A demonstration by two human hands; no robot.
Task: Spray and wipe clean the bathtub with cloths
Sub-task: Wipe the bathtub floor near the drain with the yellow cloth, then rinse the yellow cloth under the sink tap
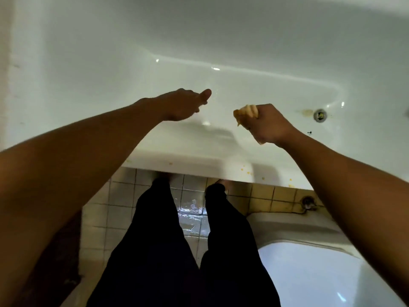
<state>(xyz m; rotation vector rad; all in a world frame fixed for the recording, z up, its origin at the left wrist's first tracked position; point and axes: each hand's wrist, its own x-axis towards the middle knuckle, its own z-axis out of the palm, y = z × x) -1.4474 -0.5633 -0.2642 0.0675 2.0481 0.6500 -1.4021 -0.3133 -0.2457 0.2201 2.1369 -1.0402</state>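
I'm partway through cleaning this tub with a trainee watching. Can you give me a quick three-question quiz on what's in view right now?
1. Multiple choice: which hand grips the yellowish cloth? A) left B) right C) both
2. True or false: a yellowish stain sits right beside the drain.
3. Fill in the blank: the yellow specks lie on the near ____ of the bathtub.

Key:
1. B. The right hand is clenched round it.
2. True.
3. Rim.
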